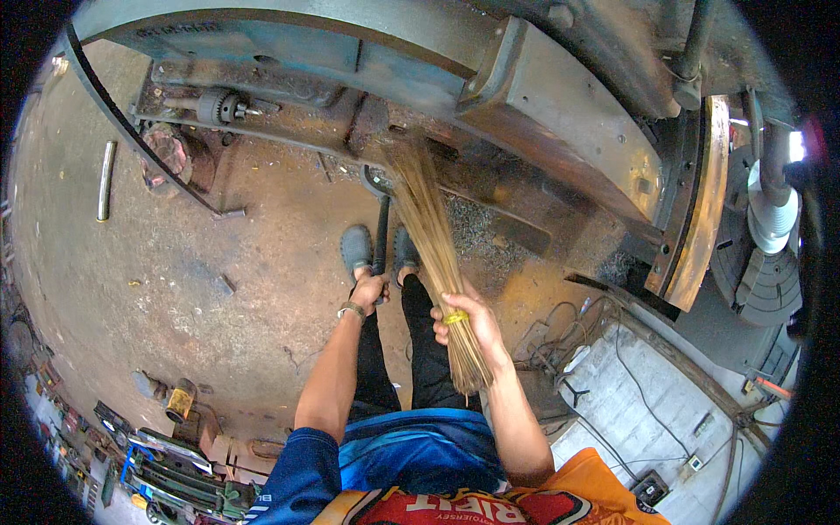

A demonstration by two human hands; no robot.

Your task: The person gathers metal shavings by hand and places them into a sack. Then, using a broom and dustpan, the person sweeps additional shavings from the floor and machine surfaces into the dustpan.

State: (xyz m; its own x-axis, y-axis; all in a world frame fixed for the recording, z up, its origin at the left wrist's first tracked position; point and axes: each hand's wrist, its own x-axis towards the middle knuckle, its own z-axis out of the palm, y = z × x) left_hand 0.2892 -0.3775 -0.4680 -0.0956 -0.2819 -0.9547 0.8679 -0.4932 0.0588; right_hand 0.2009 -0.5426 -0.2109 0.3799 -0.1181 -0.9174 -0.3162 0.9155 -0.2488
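My right hand [468, 328] is closed around a stick broom [429, 227], a bundle of thin tan sticks bound with a yellow tie. Its bristle end reaches up to the machine base [359, 122], where the tips are blurred. Just left of it, my left hand [371, 290] grips a dark long-handled tool with a round head [382, 227]. That head lies by the edge of the base, close to the broom; its exact kind cannot be made out. Metal shavings [481, 236] lie to the right of the broom.
On the base at the upper left rests a drill chuck [220, 107]. A curved dark metal strip [131, 131] spans the left side. A metal rod [106, 181] lies on the floor. Cables cross a pale cabinet [639, 385] at right. Tools crowd a stand [184, 468] at lower left.
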